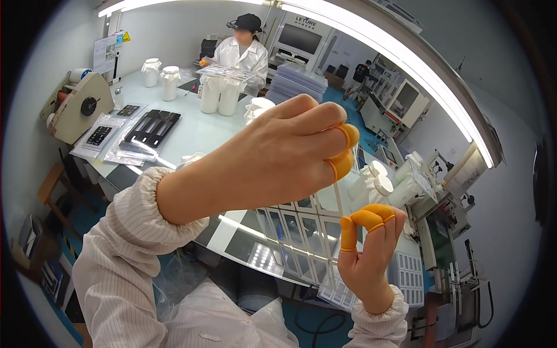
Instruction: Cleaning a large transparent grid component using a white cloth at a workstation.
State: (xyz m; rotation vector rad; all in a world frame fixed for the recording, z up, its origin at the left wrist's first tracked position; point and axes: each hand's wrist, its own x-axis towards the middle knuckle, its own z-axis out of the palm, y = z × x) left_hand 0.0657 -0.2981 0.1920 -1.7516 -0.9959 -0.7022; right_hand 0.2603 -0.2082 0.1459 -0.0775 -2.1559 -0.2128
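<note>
My left hand [264, 153] is raised across the middle of the view, its fingers curled closed and tipped with orange finger cots [342, 165]. What its fingertips grip, if anything, is hidden behind the hand. My right hand [371, 249] is lower and to the right, thumb and fingers bent together in a pinch, also in orange finger cots. Nothing I can name shows between them. Beneath and between both hands is a sheet of pale-bordered rectangular frames [299, 217]; its upper part is covered by my left hand. A thin pale line runs between the hands.
White cloth-topped jars [210, 95] stand on the glass-topped table [185, 104], with others [380, 185] at the right. Black panels [152, 129] lie left, near a beige machine [81, 107]. A co-worker [243, 55] sits across, beside stacked clear trays [296, 84]. White slotted trays [406, 278] are at lower right.
</note>
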